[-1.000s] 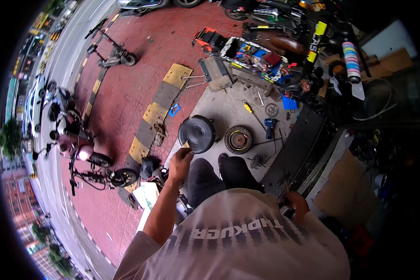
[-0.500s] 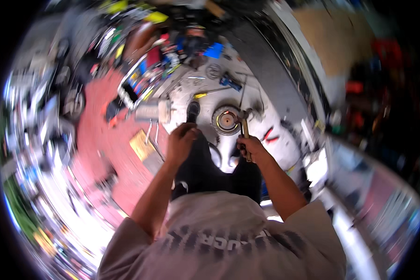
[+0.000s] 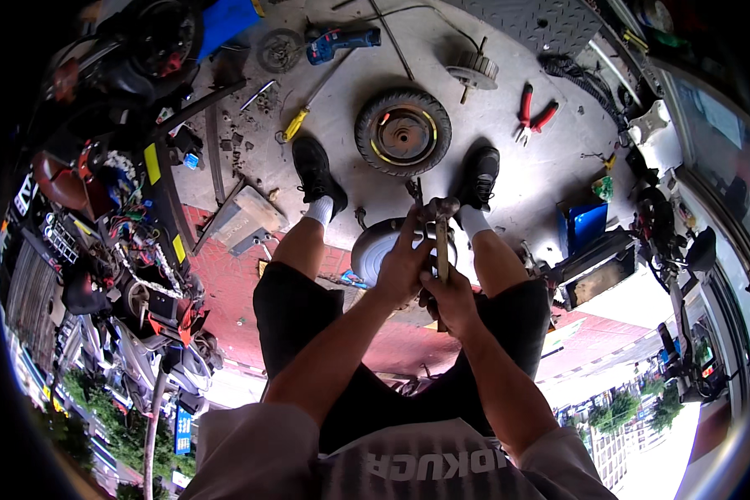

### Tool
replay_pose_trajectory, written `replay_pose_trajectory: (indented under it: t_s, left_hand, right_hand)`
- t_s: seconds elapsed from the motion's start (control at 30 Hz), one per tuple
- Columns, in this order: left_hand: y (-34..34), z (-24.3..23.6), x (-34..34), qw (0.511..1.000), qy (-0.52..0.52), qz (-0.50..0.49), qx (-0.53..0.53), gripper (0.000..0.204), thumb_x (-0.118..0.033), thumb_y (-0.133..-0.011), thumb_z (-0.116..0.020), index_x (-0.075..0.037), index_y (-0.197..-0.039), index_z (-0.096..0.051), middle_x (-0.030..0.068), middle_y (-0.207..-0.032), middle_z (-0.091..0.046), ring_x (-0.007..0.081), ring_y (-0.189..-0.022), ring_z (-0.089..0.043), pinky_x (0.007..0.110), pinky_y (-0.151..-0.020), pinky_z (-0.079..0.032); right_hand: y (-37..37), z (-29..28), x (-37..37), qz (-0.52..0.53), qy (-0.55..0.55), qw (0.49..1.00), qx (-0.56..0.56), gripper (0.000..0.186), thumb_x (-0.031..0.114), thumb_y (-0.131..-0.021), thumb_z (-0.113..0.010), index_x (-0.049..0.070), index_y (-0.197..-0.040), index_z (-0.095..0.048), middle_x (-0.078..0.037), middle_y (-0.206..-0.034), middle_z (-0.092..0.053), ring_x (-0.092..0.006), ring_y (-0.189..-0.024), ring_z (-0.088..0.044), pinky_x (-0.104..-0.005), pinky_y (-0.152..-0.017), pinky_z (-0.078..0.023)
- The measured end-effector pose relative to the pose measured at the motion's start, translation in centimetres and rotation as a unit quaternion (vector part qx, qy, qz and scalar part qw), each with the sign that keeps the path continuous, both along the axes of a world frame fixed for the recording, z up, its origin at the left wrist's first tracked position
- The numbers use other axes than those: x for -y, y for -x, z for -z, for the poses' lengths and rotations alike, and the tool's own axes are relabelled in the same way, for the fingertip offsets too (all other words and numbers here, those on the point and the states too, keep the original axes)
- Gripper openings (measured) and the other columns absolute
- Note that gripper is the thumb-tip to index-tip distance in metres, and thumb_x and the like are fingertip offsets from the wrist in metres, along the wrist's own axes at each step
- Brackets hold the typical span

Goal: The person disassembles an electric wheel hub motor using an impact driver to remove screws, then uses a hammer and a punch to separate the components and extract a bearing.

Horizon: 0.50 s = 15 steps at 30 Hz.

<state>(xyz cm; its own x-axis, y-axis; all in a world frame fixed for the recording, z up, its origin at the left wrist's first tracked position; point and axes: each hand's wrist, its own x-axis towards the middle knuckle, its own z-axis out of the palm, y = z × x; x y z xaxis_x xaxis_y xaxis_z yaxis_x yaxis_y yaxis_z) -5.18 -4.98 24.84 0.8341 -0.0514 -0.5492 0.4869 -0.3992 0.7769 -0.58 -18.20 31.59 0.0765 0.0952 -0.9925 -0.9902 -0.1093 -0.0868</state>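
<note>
My right hand is closed round the wooden handle of a hammer, whose dark metal head points away from me. My left hand is closed just beside it, its fingers touching the hammer area. A slim dark metal tool sticks out past the left fingertips; its lower part is hidden by the hands. Beyond them, between my shoes, a small wheel with a black tyre and a yellow-striped rim lies flat on the floor. Partly under my hands is a round grey disc-like thing.
Around the wheel lie a yellow-handled screwdriver, red-handled pliers, a blue power tool, a perforated disc and a finned metal drum. Scooter parts with loose wiring crowd the left. A blue box stands right.
My left hand has come across to meet the right hand by the hammer. My view has turned and tilted, and my legs are now spread on either side of the wheel.
</note>
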Motion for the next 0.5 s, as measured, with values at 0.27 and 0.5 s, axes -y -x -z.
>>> replay_pose_trajectory:
  t_s: [0.27,0.5]
  left_hand:
    - [7.8,-12.6,5.0,0.973,-0.045,-0.208,-0.091,0.014,-0.002,-0.098,-0.062,-0.001,-0.108,-0.052,0.0312,-0.156,-0.038,0.0441,-0.140,-0.049,0.046,-0.106,-0.048]
    - [1.6,-11.1,2.4,0.965,-0.034,-0.256,0.044,0.016,-0.013,-0.106,-0.054,0.000,-0.115,-0.056,0.0270,-0.129,-0.061,0.0418,-0.115,-0.061,0.046,-0.097,-0.049]
  right_hand:
    - [7.6,-14.6,0.4,0.016,0.118,0.983,0.137,0.040,0.025,-0.104,-0.061,-0.001,-0.134,-0.061,0.001,-0.081,-0.063,-0.0037,-0.067,-0.053,-0.0230,-0.059,-0.044]
    - [0.6,-13.8,-1.0,0.079,0.042,0.977,0.196,0.034,0.027,-0.102,-0.065,0.001,-0.123,-0.061,0.000,-0.073,-0.056,-0.0076,-0.051,-0.049,-0.0248,-0.048,-0.040]
